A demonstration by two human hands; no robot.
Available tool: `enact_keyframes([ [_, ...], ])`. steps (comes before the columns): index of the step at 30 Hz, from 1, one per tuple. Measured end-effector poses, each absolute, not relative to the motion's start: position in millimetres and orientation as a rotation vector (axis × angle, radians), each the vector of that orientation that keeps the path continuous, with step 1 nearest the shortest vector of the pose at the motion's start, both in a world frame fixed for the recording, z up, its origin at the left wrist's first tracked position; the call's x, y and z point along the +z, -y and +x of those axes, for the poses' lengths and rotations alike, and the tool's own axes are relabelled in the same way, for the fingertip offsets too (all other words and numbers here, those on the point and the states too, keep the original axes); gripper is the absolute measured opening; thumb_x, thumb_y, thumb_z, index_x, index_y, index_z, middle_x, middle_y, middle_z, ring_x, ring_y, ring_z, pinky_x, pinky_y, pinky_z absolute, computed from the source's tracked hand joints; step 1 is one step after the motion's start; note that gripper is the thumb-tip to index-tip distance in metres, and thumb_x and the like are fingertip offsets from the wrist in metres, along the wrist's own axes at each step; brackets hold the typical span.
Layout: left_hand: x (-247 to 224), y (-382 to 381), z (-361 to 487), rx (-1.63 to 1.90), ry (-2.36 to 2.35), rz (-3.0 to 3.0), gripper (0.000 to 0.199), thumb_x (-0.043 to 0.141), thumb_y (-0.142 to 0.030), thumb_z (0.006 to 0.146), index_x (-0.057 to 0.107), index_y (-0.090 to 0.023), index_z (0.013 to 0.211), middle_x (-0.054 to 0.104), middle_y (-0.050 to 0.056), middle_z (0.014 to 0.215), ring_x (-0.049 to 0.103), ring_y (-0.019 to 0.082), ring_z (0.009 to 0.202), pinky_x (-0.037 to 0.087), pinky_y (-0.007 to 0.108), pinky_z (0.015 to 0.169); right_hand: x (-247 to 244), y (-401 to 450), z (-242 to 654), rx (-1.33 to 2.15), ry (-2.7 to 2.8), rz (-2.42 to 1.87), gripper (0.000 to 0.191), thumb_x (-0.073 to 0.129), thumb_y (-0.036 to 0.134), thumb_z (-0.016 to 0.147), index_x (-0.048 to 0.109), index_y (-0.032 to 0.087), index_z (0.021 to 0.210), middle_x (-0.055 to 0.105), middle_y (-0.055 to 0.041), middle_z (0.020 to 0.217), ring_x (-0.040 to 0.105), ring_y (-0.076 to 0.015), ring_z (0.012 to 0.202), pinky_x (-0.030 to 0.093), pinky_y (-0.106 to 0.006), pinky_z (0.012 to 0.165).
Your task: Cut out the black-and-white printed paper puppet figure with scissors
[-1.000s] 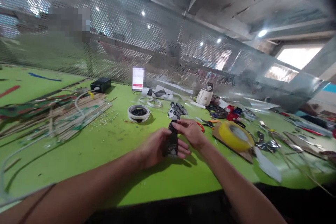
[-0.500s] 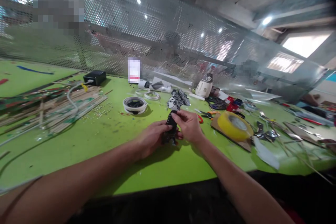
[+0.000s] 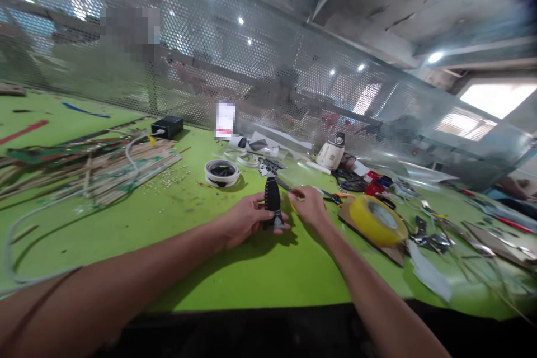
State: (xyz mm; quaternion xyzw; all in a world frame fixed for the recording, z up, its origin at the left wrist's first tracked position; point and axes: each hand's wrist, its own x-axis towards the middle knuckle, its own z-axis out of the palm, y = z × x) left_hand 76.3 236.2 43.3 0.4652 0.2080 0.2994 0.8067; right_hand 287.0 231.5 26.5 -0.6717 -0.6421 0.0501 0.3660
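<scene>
My left hand [image 3: 247, 217] grips a dark, narrow piece [image 3: 272, 194] with small notches along its left edge and a greyish lower end. The piece stands roughly upright over the green table [image 3: 235, 285]. Just to its right is my right hand [image 3: 308, 204], its fingers bent together and apart from the dark piece; whether they pinch anything is too small to tell. A black-and-white patterned cutout [image 3: 271, 166] lies behind the dark piece.
A white round container [image 3: 222, 172] and sticks [image 3: 121, 170] lie to the left. On the right are a yellow tape roll [image 3: 377, 220] on cardboard, pliers [image 3: 333, 197] and a white bottle [image 3: 331, 151]. A perforated screen [image 3: 251, 78] stands behind.
My right hand has let go of the dark piece and moved slightly right. The piece now shows more of its length in my left hand. The view has shifted a little.
</scene>
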Motion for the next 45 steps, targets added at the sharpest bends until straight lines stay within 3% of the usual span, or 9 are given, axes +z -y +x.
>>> enact_keyframes([
  [5,46,-236,77,0.677,-0.459,1.034,0.039,0.060,0.002,0.079,0.055,-0.013,0.115,0.076,0.012,0.087,0.074,0.024,0.081,0.060,0.032,0.071,21,-233,292,0.028,1.746,-1.965,0.030,0.060,0.022,0.073,0.072,0.018,0.101,0.068,-0.0094,0.096,0.056,-0.0250,0.096,0.042,-0.037,0.088],
  [10,46,-235,78,0.702,-0.480,1.050,0.043,0.059,0.000,0.080,0.051,-0.014,0.119,0.075,0.011,0.081,0.074,0.024,0.075,0.058,0.031,0.065,25,-236,295,-0.051,1.746,-2.107,0.034,0.055,0.024,0.080,0.068,0.015,0.110,0.066,-0.0160,0.107,0.054,-0.0304,0.107,0.040,-0.041,0.092],
  [17,48,-233,77,0.733,-0.495,0.995,0.013,0.060,-0.024,0.088,0.059,-0.014,0.095,0.073,0.014,0.079,0.072,0.026,0.073,0.056,0.039,0.069,27,-237,306,-0.025,1.802,-2.170,0.033,0.061,0.029,0.084,0.063,0.016,0.115,0.065,-0.0102,0.107,0.058,-0.0257,0.105,0.045,-0.043,0.089],
  [21,49,-232,78,0.767,-0.565,1.020,0.013,0.066,-0.024,0.082,0.067,-0.012,0.089,0.073,0.013,0.088,0.070,0.024,0.080,0.055,0.035,0.073,31,-236,308,0.016,1.806,-2.167,0.047,0.064,0.026,0.077,0.061,0.015,0.122,0.064,-0.0149,0.110,0.059,-0.0290,0.104,0.046,-0.041,0.086],
  [26,45,-238,77,0.819,-0.706,1.065,0.016,0.072,-0.023,0.076,0.069,-0.012,0.086,0.073,0.011,0.086,0.067,0.021,0.074,0.054,0.032,0.069,35,-232,307,0.093,1.729,-2.155,0.064,0.065,0.025,0.068,0.056,0.016,0.130,0.060,-0.0201,0.116,0.059,-0.0340,0.105,0.046,-0.039,0.083],
  [34,50,-242,75,0.957,-0.858,1.127,0.027,0.068,-0.016,0.073,0.059,-0.017,0.098,0.070,0.004,0.083,0.063,0.017,0.066,0.047,0.027,0.059,36,-231,311,0.234,1.641,-2.059,0.059,0.070,0.024,0.063,0.061,0.018,0.122,0.062,-0.0155,0.116,0.062,-0.0272,0.094,0.047,-0.037,0.081],
  [37,53,-240,75,0.966,-0.874,1.145,0.030,0.069,-0.016,0.072,0.057,-0.016,0.100,0.070,0.003,0.077,0.061,0.017,0.062,0.045,0.027,0.057,45,-228,316,0.296,1.631,-1.974,0.050,0.073,0.023,0.064,0.066,0.015,0.113,0.066,-0.0117,0.106,0.061,-0.0259,0.093,0.046,-0.039,0.085],
  [41,56,-241,74,1.007,-0.882,1.170,0.032,0.069,-0.011,0.071,0.057,-0.015,0.100,0.069,0.001,0.074,0.060,0.015,0.062,0.043,0.025,0.058,58,-221,321,0.478,1.610,-1.803,0.026,0.068,0.031,0.082,0.066,0.014,0.102,0.065,-0.0008,0.077,0.061,-0.0157,0.068,0.051,-0.033,0.069],
  [45,56,-244,72,1.060,-0.926,1.178,0.027,0.069,-0.012,0.070,0.060,-0.015,0.095,0.070,0.002,0.077,0.059,0.015,0.064,0.042,0.024,0.058,65,-216,321,0.570,1.575,-1.590,0.032,0.051,0.044,0.096,0.063,0.015,0.101,0.066,-0.0012,0.082,0.062,-0.0120,0.064,0.053,-0.029,0.062],
])
